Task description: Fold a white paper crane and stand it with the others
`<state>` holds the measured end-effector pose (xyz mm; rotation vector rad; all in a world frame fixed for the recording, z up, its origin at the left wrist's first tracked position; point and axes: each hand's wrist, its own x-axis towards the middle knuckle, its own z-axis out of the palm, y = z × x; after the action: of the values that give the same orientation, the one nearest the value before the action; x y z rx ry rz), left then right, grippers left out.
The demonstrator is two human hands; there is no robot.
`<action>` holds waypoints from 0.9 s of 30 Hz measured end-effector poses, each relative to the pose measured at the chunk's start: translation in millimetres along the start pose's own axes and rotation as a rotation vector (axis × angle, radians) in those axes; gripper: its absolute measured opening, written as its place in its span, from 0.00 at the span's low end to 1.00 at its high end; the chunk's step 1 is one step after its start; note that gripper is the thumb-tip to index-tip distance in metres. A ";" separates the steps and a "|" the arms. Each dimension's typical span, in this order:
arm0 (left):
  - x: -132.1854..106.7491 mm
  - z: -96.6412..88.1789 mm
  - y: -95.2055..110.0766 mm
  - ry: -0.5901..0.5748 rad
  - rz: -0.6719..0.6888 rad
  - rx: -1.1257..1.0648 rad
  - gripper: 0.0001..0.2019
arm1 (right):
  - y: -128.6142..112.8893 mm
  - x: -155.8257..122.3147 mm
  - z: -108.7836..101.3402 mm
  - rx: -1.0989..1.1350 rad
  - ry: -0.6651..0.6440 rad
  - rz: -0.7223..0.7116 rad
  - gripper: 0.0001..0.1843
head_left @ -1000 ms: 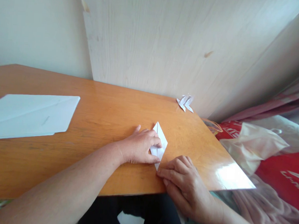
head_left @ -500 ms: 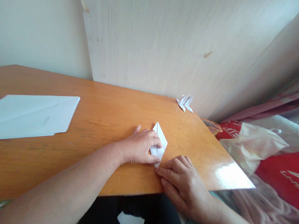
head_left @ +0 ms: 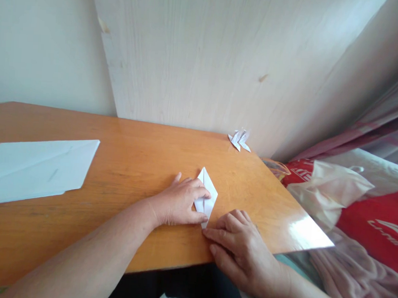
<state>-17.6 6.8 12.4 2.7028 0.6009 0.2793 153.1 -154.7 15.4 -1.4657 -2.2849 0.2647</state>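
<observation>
At far left on the orange-brown wooden table (head_left: 134,154) lies a small stack of white paper sheets (head_left: 39,168), the lower edges slightly out of line, a crease slanting across the top one. To its right the left hand (head_left: 182,202) rests palm down, partly open, little finger lifted clear; thumb and fingertips stand apart and press on a folded white paper kite (head_left: 209,206) — flat on the table near its front edge, one point aimed away from the person, a line running down from that point. Farther back, two small folded paper pieces (head_left: 239,140) lie side by side by the pale wood-grain panel (head_left: 190,67). In front, the right hand (head_left: 240,248) is half curled, index fingertip at the kite's near point; whether it pinches the paper I cannot tell. Beyond the table's right edge are a cream plastic bag (head_left: 328,188), a rumpled pinkish blanket (head_left: 350,270) and a red Li-Ning bag (head_left: 360,217), with a pink-striped curtain (head_left: 365,127) hanging above.
</observation>
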 end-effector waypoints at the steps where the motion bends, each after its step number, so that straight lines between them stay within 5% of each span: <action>1: -0.4 -0.9 0.6 -0.007 0.003 0.007 0.21 | 0.8 -0.1 -0.8 0.022 0.007 0.001 0.13; 7: -1.5 -1.1 -0.1 0.001 0.027 0.025 0.20 | 19.2 4.6 -0.2 0.096 0.135 0.210 0.12; 12: -1.3 -0.5 -1.6 -0.004 0.019 -0.004 0.23 | 32.2 17.8 -5.1 -0.024 0.119 0.312 0.16; 27: -2.5 -0.4 -3.1 -0.019 0.026 -0.016 0.28 | 30.5 30.9 -5.3 -0.173 0.039 0.300 0.13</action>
<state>-21.1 8.5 11.3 2.6970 0.5559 0.2641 169.3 -114.2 16.1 -1.8863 -2.0958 0.1248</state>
